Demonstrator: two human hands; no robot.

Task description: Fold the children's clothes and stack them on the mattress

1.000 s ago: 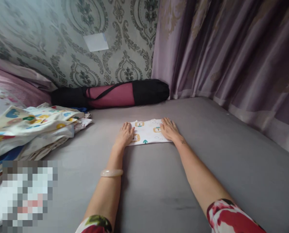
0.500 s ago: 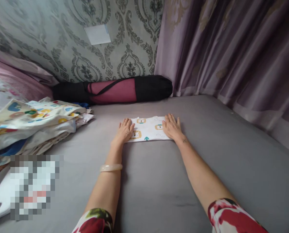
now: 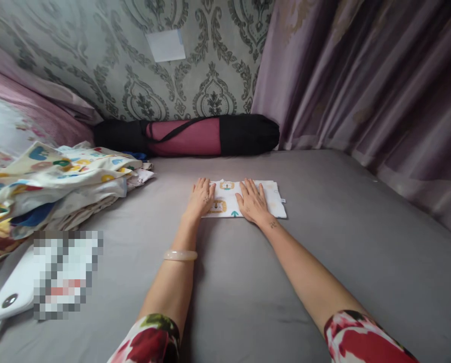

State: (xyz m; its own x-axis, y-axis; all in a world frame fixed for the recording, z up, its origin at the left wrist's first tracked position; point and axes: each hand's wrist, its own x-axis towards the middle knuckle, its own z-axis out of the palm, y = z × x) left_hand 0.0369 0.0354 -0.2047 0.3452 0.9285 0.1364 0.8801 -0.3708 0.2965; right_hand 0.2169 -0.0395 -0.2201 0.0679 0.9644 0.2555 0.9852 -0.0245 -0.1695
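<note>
At the left edge of the frame I see a pile of printed clothes on the grey bed sheet, well apart from the hands. Below it, in the lower left, is a white flat thing, partly blurred.

Just left of centre, my left hand lies palm down, fingers stretched out and slightly apart, gripping nothing. It rests on the left end of the folded cloth. A pale bracelet sits on that wrist.

The cloth lies flat in the middle of the frame. Its long axis runs left to right, parallel to the rolled black and maroon bag against the wall behind it. There is a strip of bare sheet between cloth and bag.

My right hand is flat too, fingers open, pressing the middle of the cloth. The cloth's right end sticks out past this hand, its edge straight and uncovered.

To the right the sheet is bare and wide, up to the purple curtain along the right side. The near half of the sheet, under my forearms, is bare too.
</note>
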